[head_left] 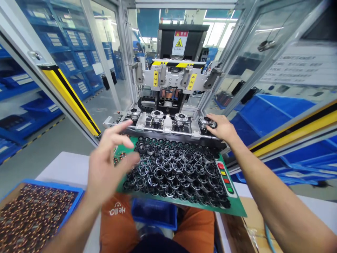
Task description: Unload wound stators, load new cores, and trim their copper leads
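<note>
My right hand (223, 128) has its thumb and fingers around a black toothed stator ring (204, 121) seated on the rightmost holder of the machine. My left hand (104, 161) hovers above the left part of the green board (238, 207), slightly blurred, fingers apart and holding nothing. Below both hands, rows of black stator rings (177, 167) cover most of that board. Other holders along the metal rail carry rings too, among them a left ring (133, 111), a middle ring (157, 114) and another ring (181, 118). A few copper-wound pieces (121, 156) lie by my left hand.
A blue tray (79, 196) full of copper-wound parts stands at lower left. The press head (173, 79) hangs behind the holders. Yellow-and-black light-curtain posts (71, 100) flank the opening. A button panel (225, 177) sits on the board's right. A blue bin (155, 212) is below the board.
</note>
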Demonstrator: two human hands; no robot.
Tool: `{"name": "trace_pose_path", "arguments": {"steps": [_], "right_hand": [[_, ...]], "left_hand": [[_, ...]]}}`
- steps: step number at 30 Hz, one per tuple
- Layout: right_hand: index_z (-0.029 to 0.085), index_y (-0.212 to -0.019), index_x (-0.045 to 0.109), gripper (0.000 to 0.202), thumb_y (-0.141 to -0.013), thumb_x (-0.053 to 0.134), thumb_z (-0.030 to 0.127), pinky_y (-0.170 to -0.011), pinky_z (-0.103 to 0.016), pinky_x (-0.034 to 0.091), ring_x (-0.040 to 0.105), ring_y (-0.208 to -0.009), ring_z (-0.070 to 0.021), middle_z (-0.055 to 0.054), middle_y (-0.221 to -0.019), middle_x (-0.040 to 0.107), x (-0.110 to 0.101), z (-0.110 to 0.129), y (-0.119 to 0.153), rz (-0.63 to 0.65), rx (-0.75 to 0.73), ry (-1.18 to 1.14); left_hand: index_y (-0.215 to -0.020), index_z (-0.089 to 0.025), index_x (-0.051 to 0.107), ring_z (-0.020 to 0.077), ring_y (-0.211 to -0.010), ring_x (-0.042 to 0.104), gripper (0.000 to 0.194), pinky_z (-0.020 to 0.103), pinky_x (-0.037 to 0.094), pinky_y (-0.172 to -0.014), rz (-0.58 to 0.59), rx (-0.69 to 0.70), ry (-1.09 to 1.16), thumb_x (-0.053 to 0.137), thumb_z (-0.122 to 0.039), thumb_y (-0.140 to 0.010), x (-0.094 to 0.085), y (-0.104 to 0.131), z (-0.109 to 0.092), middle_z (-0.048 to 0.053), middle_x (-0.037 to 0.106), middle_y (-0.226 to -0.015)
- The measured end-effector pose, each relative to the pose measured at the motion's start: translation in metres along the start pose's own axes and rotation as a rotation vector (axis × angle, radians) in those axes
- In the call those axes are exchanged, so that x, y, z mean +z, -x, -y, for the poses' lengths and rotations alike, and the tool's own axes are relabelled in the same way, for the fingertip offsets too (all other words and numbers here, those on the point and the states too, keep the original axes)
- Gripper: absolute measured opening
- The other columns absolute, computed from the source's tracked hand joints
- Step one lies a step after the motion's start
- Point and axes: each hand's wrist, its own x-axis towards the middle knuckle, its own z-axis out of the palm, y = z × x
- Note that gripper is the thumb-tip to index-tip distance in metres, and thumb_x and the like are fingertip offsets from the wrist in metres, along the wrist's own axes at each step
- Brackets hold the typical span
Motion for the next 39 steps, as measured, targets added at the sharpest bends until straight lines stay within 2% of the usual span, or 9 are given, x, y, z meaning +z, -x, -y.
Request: {"name": "trace_pose_path", "arguments": {"steps": [4,9,13,18,27,33,35,37,39], "right_hand": [[0.02,-0.151,0.077,0.058,-0.101,0.063,0.046,-0.124,-0.058,0.056,0.07,-0.142,-0.0383,-0.013,-0.153,0.077,0.001,-0.003,-0.002,0.038,-0.047,0.004],[0.02,-0.15,0.078,0.057,-0.099,0.064,0.041,-0.122,-0.06,0.058,0.073,-0.136,-0.0387,-0.014,-0.152,0.078,0.004,-0.005,-0.003,0.021,-0.067,0.009],[0.017,-0.149,0.079,0.056,-0.1,0.063,0.039,-0.121,-0.06,0.058,0.074,-0.134,-0.0384,-0.016,-0.148,0.079,0.003,-0.006,-0.003,-0.005,-0.083,0.007],[0.018,-0.156,0.074,0.059,-0.101,0.065,0.037,-0.127,-0.062,0.054,0.069,-0.144,-0.0376,-0.016,-0.152,0.077,0.003,-0.006,-0.003,-0.001,-0.097,0.0],[0.022,-0.147,0.071,0.046,-0.109,0.078,0.045,-0.113,-0.058,0.062,0.071,-0.134,-0.0321,-0.015,-0.154,0.069,-0.012,0.012,-0.015,0.148,-0.04,0.083],[0.022,-0.151,0.069,0.049,-0.109,0.077,0.046,-0.11,-0.057,0.063,0.071,-0.133,-0.0321,-0.015,-0.156,0.066,-0.002,0.096,-0.057,0.165,-0.063,0.115],[0.022,-0.15,0.069,0.048,-0.109,0.077,0.046,-0.108,-0.055,0.064,0.071,-0.131,-0.0313,-0.015,-0.155,0.067,0.011,0.127,-0.066,0.182,-0.1,0.106],[0.022,-0.149,0.07,0.047,-0.109,0.077,0.046,-0.107,-0.054,0.065,0.072,-0.128,-0.0306,-0.014,-0.152,0.068,0.016,0.142,-0.069,0.198,-0.112,0.098],[0.022,-0.149,0.07,0.047,-0.109,0.077,0.046,-0.107,-0.054,0.065,0.072,-0.128,-0.0306,-0.014,-0.152,0.069,0.011,0.138,-0.067,0.185,-0.081,0.093]], "left_hand": [[-0.096,-0.026,0.083,0.0275,-0.109,0.077,0.015,0.048,0.056,-0.115,-0.112,-0.042,-0.008,0.081,-0.04,-0.101,0.027,-0.09,0.066,0.002,0.085,-0.107],[-0.118,-0.02,0.087,0.0293,-0.119,0.075,0.022,0.05,0.055,-0.118,0.063,-0.023,-0.175,0.074,-0.034,-0.107,0.073,-0.163,0.143,0.009,0.085,-0.12],[-0.153,-0.014,0.069,0.0302,-0.161,0.054,0.043,0.058,0.04,-0.14,0.242,0.085,-0.273,0.058,-0.033,-0.116,0.102,-0.179,0.182,0.016,0.065,-0.164],[-0.167,-0.015,0.056,0.0334,-0.17,0.042,0.055,0.064,0.029,-0.146,0.299,0.118,-0.395,0.055,-0.039,-0.118,0.12,-0.171,0.209,0.019,0.053,-0.174],[-0.154,-0.014,0.066,0.0362,-0.155,0.059,0.047,0.065,0.047,-0.135,0.477,0.118,-0.521,0.071,-0.037,-0.113,0.114,-0.192,0.19,0.02,0.063,-0.163],[-0.173,-0.019,0.046,0.037,-0.17,0.039,0.066,0.064,0.038,-0.141,0.482,0.275,-0.436,0.067,-0.038,-0.114,0.173,-0.181,0.122,0.019,0.037,-0.184],[-0.166,-0.017,0.056,0.0379,-0.165,0.048,0.061,0.065,0.045,-0.137,0.492,0.278,-0.418,0.075,-0.033,-0.11,0.188,-0.17,0.106,0.019,0.048,-0.177],[-0.157,-0.016,0.065,0.0367,-0.159,0.056,0.056,0.062,0.049,-0.134,0.467,0.282,-0.392,0.083,-0.028,-0.105,0.182,-0.162,0.099,0.018,0.058,-0.169],[-0.148,-0.016,0.071,0.0345,-0.152,0.062,0.054,0.059,0.051,-0.132,0.383,0.288,-0.354,0.089,-0.03,-0.1,0.153,-0.156,0.1,0.016,0.066,-0.161]]}}
